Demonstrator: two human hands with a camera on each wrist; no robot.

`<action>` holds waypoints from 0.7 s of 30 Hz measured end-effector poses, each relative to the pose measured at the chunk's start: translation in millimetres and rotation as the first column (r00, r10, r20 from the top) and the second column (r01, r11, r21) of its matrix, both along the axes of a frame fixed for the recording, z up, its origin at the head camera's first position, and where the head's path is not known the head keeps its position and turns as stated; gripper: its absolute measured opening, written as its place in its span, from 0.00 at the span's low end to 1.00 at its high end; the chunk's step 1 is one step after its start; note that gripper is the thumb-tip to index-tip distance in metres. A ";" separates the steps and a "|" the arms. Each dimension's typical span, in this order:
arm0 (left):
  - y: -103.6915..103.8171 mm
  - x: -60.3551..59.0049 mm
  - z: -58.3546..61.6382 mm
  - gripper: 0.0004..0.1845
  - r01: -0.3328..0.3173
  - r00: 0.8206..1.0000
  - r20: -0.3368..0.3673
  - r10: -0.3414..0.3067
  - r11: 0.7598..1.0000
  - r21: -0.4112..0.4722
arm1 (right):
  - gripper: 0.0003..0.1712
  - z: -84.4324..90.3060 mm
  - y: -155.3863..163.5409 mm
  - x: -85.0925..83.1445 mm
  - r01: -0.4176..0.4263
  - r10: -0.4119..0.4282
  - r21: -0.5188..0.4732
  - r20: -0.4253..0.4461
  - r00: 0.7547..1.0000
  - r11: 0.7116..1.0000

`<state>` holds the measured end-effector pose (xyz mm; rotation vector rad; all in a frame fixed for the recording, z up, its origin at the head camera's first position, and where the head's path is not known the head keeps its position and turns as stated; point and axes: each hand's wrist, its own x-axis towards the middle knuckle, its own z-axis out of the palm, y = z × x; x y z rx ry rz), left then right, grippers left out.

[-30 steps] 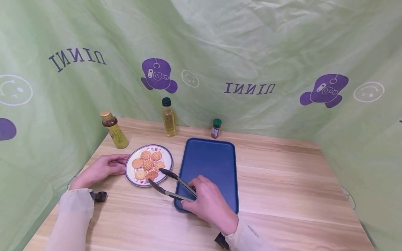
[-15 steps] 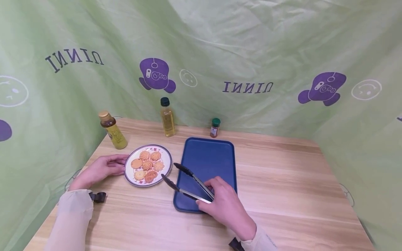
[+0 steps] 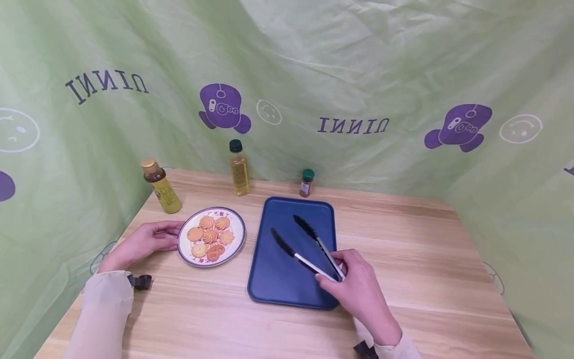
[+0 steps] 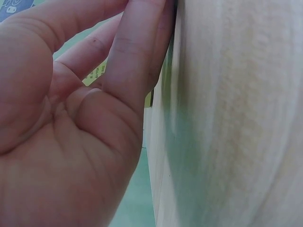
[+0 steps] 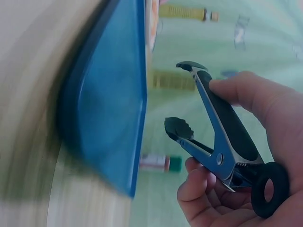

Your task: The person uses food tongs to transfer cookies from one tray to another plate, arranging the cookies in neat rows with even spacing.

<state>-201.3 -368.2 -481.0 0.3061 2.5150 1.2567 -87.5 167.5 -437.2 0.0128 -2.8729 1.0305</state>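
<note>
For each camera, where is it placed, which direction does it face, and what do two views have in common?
Head: on the head, facing forward and down at the table; shows both hands and sleeves.
Left wrist: on the left wrist, very close; shows the left hand beside the wood.
Right wrist: shows the right hand gripping the tongs.
Head and right wrist views share tongs and blue tray.

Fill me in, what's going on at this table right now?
A person sits at a wooden table. Their right hand grips a pair of black-tipped tongs, held open over a blue tray with nothing between the tips. The left hand rests on the table with its fingers at the rim of a plate of cookies. No cookie is on the tray. Two bottles of yellowish liquid and a small spice jar stand along the back.
</note>
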 end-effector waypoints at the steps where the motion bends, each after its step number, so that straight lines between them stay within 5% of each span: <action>1: -0.1 -0.1 0.0 0.35 0.000 1.000 0.001 0.000 1.000 -0.001 | 0.32 -0.9 5.4 -1.1 0.017 -0.017 -0.005 -0.014 1.000 1.000; 9: -1.2 -1.8 -1.6 0.35 0.005 1.000 -0.001 -0.005 1.000 -0.010 | 0.30 -4.5 59.0 -13.3 0.181 -0.181 -0.010 -0.112 0.977 0.983; 21: -0.8 -1.1 -3.4 0.35 -0.022 0.999 0.028 0.021 1.000 0.016 | 0.44 -16.1 109.1 -19.1 0.362 -0.362 -0.001 0.034 0.932 0.932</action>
